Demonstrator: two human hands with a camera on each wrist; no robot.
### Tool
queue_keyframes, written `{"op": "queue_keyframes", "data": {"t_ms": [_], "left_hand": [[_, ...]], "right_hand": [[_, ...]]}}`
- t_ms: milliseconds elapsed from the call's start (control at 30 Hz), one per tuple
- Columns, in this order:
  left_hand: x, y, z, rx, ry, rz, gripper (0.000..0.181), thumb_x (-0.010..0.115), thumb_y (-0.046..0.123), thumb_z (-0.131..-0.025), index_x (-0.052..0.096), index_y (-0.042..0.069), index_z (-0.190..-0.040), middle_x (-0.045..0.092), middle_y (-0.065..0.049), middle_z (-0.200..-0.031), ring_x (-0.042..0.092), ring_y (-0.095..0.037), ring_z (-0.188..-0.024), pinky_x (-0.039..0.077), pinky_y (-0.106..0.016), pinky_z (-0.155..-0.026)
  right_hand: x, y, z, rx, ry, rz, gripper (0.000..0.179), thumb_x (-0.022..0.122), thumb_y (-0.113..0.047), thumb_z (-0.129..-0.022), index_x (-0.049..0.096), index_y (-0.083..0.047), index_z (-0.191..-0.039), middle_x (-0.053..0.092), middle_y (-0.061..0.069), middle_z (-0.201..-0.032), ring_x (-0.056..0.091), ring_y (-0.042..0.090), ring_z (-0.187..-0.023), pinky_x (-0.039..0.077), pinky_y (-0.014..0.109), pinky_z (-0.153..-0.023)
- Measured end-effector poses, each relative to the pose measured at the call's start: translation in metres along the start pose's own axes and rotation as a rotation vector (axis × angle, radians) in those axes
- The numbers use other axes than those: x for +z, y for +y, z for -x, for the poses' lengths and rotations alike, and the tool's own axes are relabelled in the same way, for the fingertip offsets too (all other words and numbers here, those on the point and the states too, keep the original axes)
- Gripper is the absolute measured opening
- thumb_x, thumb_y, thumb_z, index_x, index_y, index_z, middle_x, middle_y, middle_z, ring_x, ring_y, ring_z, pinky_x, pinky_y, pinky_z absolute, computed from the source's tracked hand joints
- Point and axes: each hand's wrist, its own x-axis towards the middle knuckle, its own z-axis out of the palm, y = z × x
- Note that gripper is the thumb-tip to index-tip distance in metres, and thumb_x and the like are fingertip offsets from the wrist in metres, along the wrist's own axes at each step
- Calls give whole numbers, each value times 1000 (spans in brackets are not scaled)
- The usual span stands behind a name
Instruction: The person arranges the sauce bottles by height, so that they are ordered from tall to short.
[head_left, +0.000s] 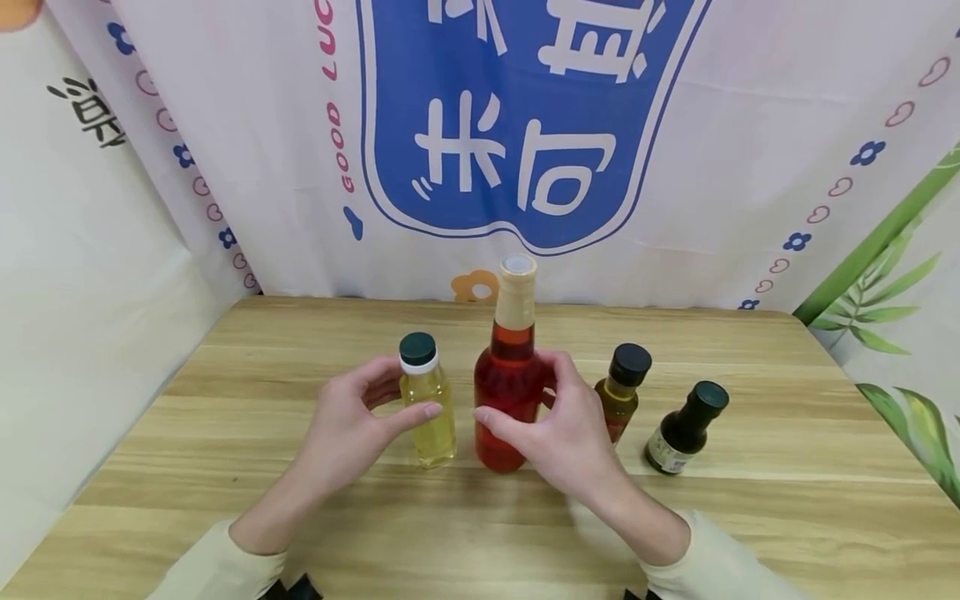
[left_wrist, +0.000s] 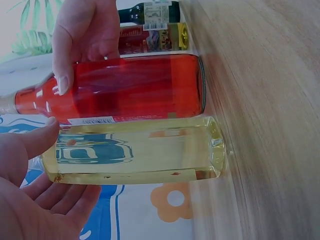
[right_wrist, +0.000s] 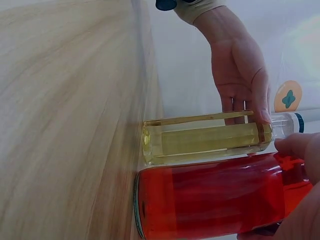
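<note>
My left hand (head_left: 352,427) holds a clear square-sided bottle of pale yellow oil (head_left: 437,440) with a dark green cap, thumb across the front and fingers behind. Beside it, my right hand (head_left: 567,429) grips a taller glass bottle of red liquid (head_left: 498,379) with a cream-wrapped neck, the thumb on its near side. Both bottles stand upright, close together at the middle of the wooden table. In the left wrist view the yellow oil bottle (left_wrist: 150,160) shows no label on its visible side, while a barcode strip runs along the red bottle (left_wrist: 140,90).
Right of my right hand stands a black-capped bottle of amber-yellow liquid (head_left: 617,408), partly hidden by that hand. Farther right is a small dark bottle (head_left: 678,433) with a pale label. A printed curtain (head_left: 300,250) hangs along the back edge of the wooden table (head_left: 225,400).
</note>
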Motion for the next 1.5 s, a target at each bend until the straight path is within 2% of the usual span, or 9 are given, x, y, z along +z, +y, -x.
{"op": "queue_keyframes", "data": {"t_ms": [233,500,867,1133,1333,1500], "left_hand": [[1,0,-1,5,-1,4,45,92,11,-82,75,7,-123,79,-12,-121,76,-25,-115,60,-19,-97],[0,1,0,-28,-11,6,45,92,12,-83,74,8,-124,78,-12,-124,75,-27,-117,62,-31,-102],[-2,3,1,-49,-10,5,46,92,13,-84,72,8,-124,78,-11,-126,74,-26,-120,61,-32,-103],[-3,3,0,-35,-21,29,42,91,11,-83,73,7,-121,77,-11,-122,74,-22,-114,60,-20,-98],[-3,3,0,-35,-21,26,39,92,10,-83,74,6,-118,78,-11,-119,75,-23,-113,62,-25,-98],[-4,3,0,-37,-18,14,40,92,11,-82,74,7,-117,78,-11,-118,75,-24,-113,62,-28,-99]], "right_hand": [[2,2,-1,-2,10,-41,73,93,-26,-81,52,-15,-141,68,0,-132,66,18,-119,61,46,-105],[3,3,-1,-13,7,-64,72,93,-25,-82,53,-17,-141,69,-1,-131,67,18,-118,60,46,-105],[0,3,-4,-31,-23,-90,71,95,-23,-80,56,-18,-139,69,-1,-131,67,19,-120,60,47,-106],[1,2,-9,-20,-12,-92,72,95,-25,-80,56,-19,-139,70,-2,-130,67,18,-120,61,46,-105],[6,-2,-16,2,22,-82,70,95,-27,-80,57,-18,-138,71,-1,-127,68,17,-118,63,43,-101],[10,-8,-24,-22,41,-77,67,94,-29,-81,58,-18,-136,71,-1,-126,68,18,-119,63,42,-100]]}}
